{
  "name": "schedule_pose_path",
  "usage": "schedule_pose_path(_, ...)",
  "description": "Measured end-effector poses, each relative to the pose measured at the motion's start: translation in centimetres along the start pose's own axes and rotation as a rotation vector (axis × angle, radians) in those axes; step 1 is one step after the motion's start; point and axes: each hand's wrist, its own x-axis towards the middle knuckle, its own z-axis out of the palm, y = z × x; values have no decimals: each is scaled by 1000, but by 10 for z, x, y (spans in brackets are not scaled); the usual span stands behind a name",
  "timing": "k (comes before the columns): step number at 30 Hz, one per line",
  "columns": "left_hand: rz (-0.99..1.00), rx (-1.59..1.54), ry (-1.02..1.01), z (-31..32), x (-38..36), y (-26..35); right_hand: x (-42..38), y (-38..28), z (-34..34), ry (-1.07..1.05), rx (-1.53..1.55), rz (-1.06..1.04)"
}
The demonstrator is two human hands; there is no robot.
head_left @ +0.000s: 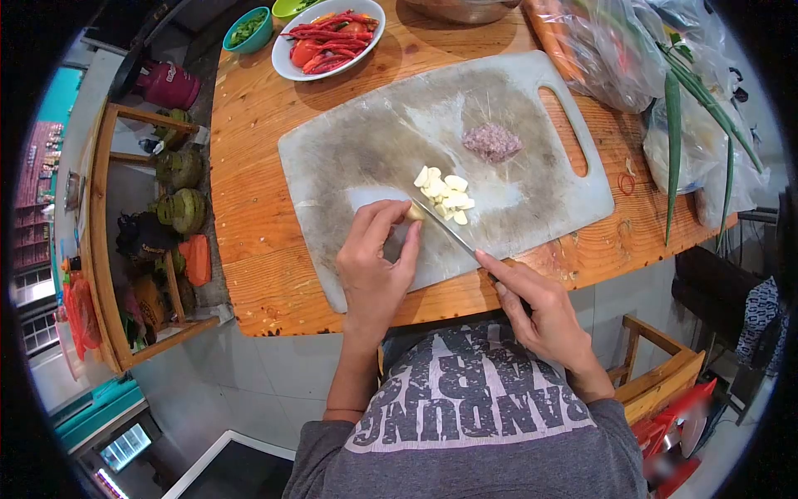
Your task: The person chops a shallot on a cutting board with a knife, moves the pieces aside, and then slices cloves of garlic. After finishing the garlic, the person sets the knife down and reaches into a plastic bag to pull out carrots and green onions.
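Observation:
My left hand point(376, 248) pinches a garlic clove point(415, 214) against the white cutting board point(332, 166). In my right hand point(536, 308) is a knife point(449, 230), its blade slanting up and left with the tip end at the clove. Just beyond the blade lies a small pile of sliced garlic point(449, 195). Farther right on the board sits a mound of finely chopped shallot point(492, 143), pale purple. My fingers cover part of the clove, and the knife's handle is mostly hidden in my right hand.
A white bowl of red chilies and tomatoes point(328, 41) stands behind the board, beside a teal bowl of chopped greens point(248, 32). Plastic bags of vegetables point(607, 50) and long green leaves point(673, 150) occupy the right side. A red rubber band point(626, 184) lies on the wooden table point(249, 208).

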Motion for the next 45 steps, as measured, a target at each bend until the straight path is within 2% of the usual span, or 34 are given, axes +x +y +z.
schedule_pose_path(8,6,21,-15,-1,1,0,2,0,-1,2,-11,-25)
schedule_pose_path(12,26,16,-37,-2,0,-4,4,-4,-5,98,-3,-121)
schedule_pose_path(15,-87,-46,7,-8,-1,6,5,-9,-13,209,50,-235)
schedule_pose_path(17,-76,8,19,-14,-2,3,5,-13,-10,295,163,-304)
schedule_pose_path(20,-65,-16,18,-16,-6,-4,11,-24,-20,262,127,-336)
schedule_pose_path(22,-10,-122,79,-13,-11,-19,12,-12,-13,254,135,-309)
schedule_pose_path(24,42,-176,36,-21,-15,-21,8,-9,-8,266,166,-318)
schedule_pose_path(25,55,-186,18,-24,-17,-21,4,-10,-13,180,164,-242)
schedule_pose_path(28,-94,-189,129,-18,-23,-20,1,-4,-11,197,171,-190)
schedule_pose_path(31,-117,-171,146,-15,-17,-11,1,4,-10,287,108,-214)
schedule_pose_path(34,-90,-233,164,-16,-19,-8,3,23,-6,515,9,-295)
schedule_pose_path(35,-98,-202,192,-15,-21,-10,-1,31,-6,534,20,-288)
schedule_pose_path(38,-93,-88,302,-17,-32,-18,-11,56,5,777,197,-309)
schedule_pose_path(40,-51,1,394,-27,-46,-29,-18,70,3,836,174,-301)
schedule_pose_path(44,151,320,492,-59,-73,-57,-23,79,-3,1017,86,-87)
schedule_pose_path(45,116,371,523,-74,-76,-51,-25,70,-4,1032,165,-45)
